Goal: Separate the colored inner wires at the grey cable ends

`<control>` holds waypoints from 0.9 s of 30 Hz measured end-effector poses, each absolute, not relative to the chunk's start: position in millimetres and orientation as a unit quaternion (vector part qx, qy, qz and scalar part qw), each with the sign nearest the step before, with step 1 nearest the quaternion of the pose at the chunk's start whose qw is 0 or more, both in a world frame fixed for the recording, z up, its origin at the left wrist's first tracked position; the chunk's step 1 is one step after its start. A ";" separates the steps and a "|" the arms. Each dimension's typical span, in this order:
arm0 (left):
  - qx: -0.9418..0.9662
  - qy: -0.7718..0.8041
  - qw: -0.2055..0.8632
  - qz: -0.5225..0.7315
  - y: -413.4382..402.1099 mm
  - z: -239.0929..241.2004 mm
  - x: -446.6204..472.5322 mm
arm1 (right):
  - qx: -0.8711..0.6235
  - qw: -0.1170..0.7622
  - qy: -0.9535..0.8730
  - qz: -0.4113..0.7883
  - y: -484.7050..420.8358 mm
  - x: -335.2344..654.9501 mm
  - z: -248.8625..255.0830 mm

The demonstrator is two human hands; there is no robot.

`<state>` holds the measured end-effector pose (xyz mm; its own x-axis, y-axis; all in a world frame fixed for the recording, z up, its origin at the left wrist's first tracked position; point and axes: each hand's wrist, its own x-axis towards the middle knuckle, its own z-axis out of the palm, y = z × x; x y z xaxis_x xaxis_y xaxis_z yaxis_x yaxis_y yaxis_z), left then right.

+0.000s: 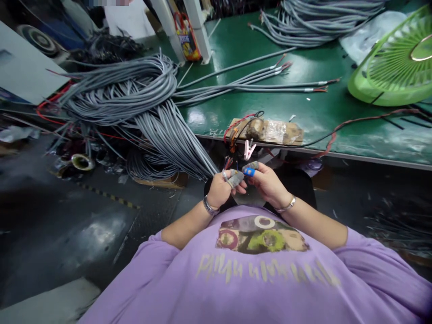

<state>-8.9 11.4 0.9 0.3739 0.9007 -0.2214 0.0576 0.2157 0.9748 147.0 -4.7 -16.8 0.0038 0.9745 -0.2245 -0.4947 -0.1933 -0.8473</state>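
Note:
My left hand (pixel 222 188), with grey finger covers, is closed at the lower end of a bundle of grey cables (pixel 180 139) that hangs off the table edge. Thin red and dark wire ends (pixel 228 162) stick up beside its fingers. Close against its fingertips, my right hand (pixel 270 183) is pinched shut, with a blue wrap and a grey cover on its fingers. What lies between the right fingertips is too small to make out. Just above both hands, a pink clip (pixel 249 149) hangs at the table edge.
A wooden block (pixel 285 132) with tape and wires sits on the front edge of the green table (pixel 324 110). Coiled grey cables (pixel 118 90) lie at left, more cables (pixel 320 20) at the back. A green fan (pixel 378 85) stands at right, a white post (pixel 202 40) behind.

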 end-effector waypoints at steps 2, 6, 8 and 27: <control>0.531 0.449 0.639 0.327 11.1 0.1 -9.9 | -0.421 0.568 -0.290 0.645 -4.9 146.4 -17.5; 0.540 0.448 0.637 0.320 11.6 2.7 -9.9 | -0.431 0.569 -0.310 0.627 -5.1 147.2 -15.7; 0.538 0.449 0.634 0.327 12.0 3.0 -8.9 | -0.438 0.572 -0.310 0.620 -5.6 148.5 -14.2; 0.544 0.459 0.633 0.306 11.7 5.8 -11.5 | -0.401 0.514 -0.290 0.701 -7.9 169.5 -19.7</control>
<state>-11.5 11.7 5.8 0.3921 0.8861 -0.2473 0.1115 0.2211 0.9689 169.5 -7.9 -19.7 -0.1510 0.9526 -0.2641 -0.4887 -0.3042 -0.8177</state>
